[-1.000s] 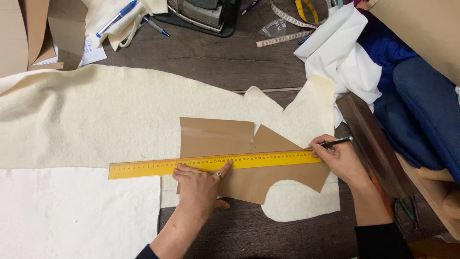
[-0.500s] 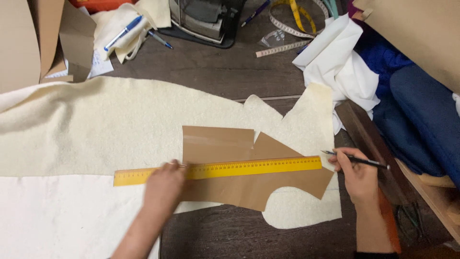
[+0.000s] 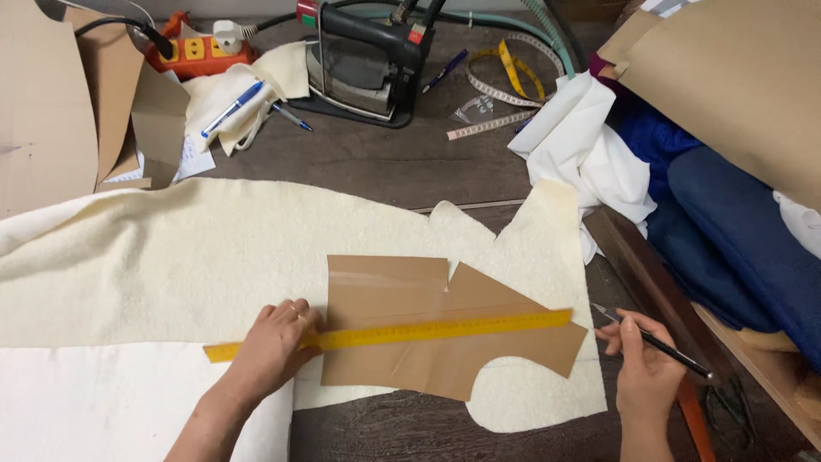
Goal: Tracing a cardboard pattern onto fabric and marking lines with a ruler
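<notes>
Left hand [image 3: 275, 344] flat on ruler [image 3: 393, 332] | right hand [image 3: 643, 370] grips pen [image 3: 654, 343]

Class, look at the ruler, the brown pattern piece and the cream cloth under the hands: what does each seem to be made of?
Ruler: probably painted metal or plastic; flat, yellow, smooth.
Brown pattern piece: stiff kraft paper or thin card; matte, clean-cut edges, a glossy tape strip.
Cream cloth: fleece or boucle-like fabric; nubbly, matte surface.
</notes>
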